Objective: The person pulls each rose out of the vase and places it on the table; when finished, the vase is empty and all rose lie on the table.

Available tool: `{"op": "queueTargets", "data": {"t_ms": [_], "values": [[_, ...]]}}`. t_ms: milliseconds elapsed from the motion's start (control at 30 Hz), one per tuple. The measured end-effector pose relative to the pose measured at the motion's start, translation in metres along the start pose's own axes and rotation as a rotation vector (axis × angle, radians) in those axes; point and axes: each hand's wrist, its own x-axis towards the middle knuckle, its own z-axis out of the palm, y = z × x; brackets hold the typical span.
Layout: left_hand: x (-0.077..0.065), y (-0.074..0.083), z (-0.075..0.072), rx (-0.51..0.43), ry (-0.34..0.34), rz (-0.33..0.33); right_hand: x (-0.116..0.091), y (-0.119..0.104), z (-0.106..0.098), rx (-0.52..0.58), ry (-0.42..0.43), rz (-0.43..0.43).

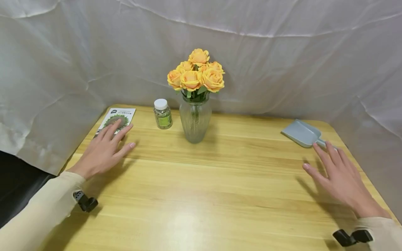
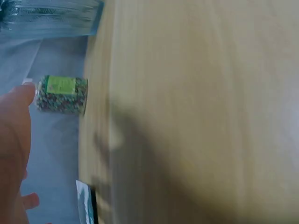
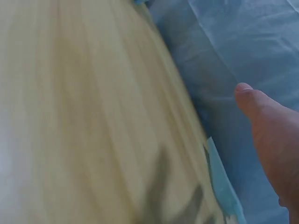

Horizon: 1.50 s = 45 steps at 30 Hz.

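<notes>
My left hand [image 1: 105, 150] hovers with spread fingers over the near part of a white seed packet [image 1: 120, 116] printed with a green-edged plant, covering some of it. To the right of that packet stands a jar [image 1: 163, 116] with a white lid and green label, filled with small mottled grains. Beside the jar is a glass vase [image 1: 195, 120] of yellow-orange roses [image 1: 198, 75]. On the right side, my right hand [image 1: 342, 177] is held above the table, fingers extended, near the handle of a grey-blue small shovel [image 1: 303, 133]. Neither hand holds anything.
The wooden table [image 1: 194, 188] runs back to a hanging grey cloth [image 1: 125, 52], which also falls along both sides. Black wrist cameras [image 1: 85, 202] sit on both sleeves. A dark area [image 1: 19, 184] lies past the table's left edge.
</notes>
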Motion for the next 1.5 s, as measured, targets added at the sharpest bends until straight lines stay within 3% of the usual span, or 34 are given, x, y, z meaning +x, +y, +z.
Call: {"op": "queueTargets", "data": {"t_ms": [300, 500, 933, 1233, 1500], "values": [[0.034, 0.025, -0.005, -0.073, 0.09, 0.082, 0.032, -0.024, -0.016, 0.042, 0.054, -0.074], [0.055, 0.041, -0.01, -0.113, 0.138, 0.134, 0.053, -0.049, -0.027, 0.109, 0.042, -0.071], [0.083, 0.08, -0.023, -0.306, 0.18, 0.193, 0.095, -0.103, -0.033, 0.253, 0.072, -0.154], [0.095, 0.097, -0.022, -0.39, 0.181, 0.237, 0.123, -0.143, -0.02, 0.476, 0.171, -0.256], [0.104, 0.108, -0.01, -0.428, 0.195, 0.311, 0.145, -0.175, -0.004, 0.697, 0.136, -0.374]]}}
